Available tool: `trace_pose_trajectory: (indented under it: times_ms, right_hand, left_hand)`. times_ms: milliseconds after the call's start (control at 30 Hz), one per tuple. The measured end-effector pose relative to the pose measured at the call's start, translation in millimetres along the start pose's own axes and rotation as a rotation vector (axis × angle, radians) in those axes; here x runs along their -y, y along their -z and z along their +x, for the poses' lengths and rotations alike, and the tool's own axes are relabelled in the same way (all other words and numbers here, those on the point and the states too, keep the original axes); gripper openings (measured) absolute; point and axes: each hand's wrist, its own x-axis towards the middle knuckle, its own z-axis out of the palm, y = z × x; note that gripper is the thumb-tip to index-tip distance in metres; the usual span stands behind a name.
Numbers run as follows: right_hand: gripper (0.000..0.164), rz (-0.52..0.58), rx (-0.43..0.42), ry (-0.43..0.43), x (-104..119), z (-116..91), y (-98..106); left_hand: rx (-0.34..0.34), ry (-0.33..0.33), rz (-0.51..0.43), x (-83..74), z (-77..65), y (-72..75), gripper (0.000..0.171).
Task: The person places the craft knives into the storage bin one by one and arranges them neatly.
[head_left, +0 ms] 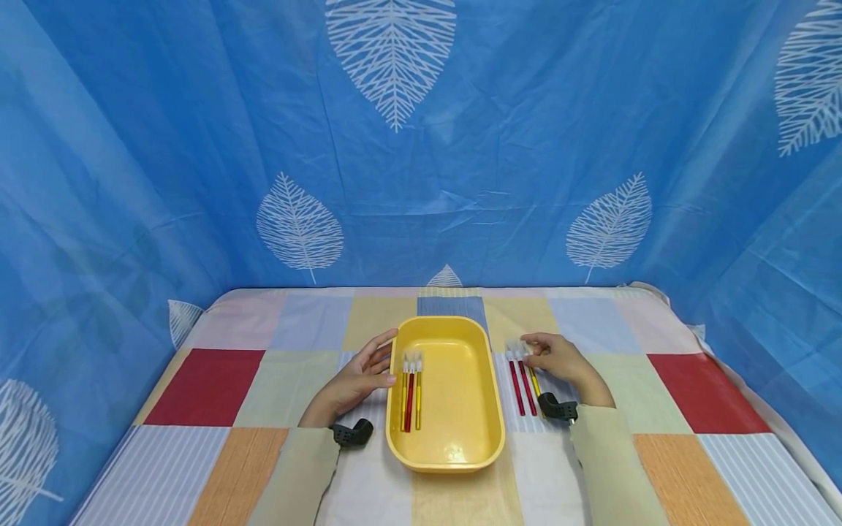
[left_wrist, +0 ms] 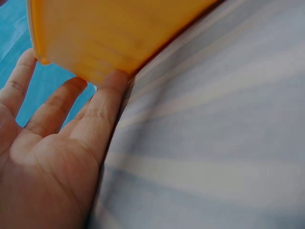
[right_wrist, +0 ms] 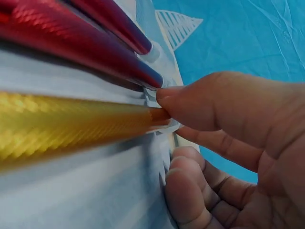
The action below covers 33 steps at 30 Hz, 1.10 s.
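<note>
A yellow tray (head_left: 460, 409) stands in the middle of the table. Along its left side lie two gold craft knives and one red craft knife (head_left: 409, 402), their clear caps pointing away. My left hand (head_left: 358, 380) touches the tray's left wall with fairly straight fingers; the left wrist view shows fingertips (left_wrist: 114, 81) against the outer wall. To the right of the tray, my right hand (head_left: 559, 358) pinches a gold craft knife (right_wrist: 81, 124) near its capped end between thumb and finger. Two red craft knives (head_left: 522, 387) lie just left of it on the cloth.
A patchwork cloth (head_left: 289, 387) covers the table. Blue curtain (head_left: 421, 183) with white leaf prints hangs behind and at both sides. Black wrist devices (head_left: 558, 408) are strapped on both forearms.
</note>
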Motion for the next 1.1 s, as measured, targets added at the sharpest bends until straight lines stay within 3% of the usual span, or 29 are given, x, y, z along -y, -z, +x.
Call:
trace_pose_trajectory:
  times_ms: [300, 900, 1100]
  right_hand:
    - [0.042, 0.070, -0.014, 0.010, -3, -2, 3]
    - [0.055, 0.199, 0.015, -0.031, 5, -5, 9]
    - [0.059, 0.218, 0.029, 0.005, 11, -8, 13]
  left_hand:
    - [0.011, -0.006, -0.011, 0.5, 0.5, 0.6, 0.101]
    - [0.019, -0.014, -0.003, 5.9, 0.7, 3.6, 0.098]
    - [0.031, -0.025, -0.009, 6.8, 0.8, 3.8, 0.100]
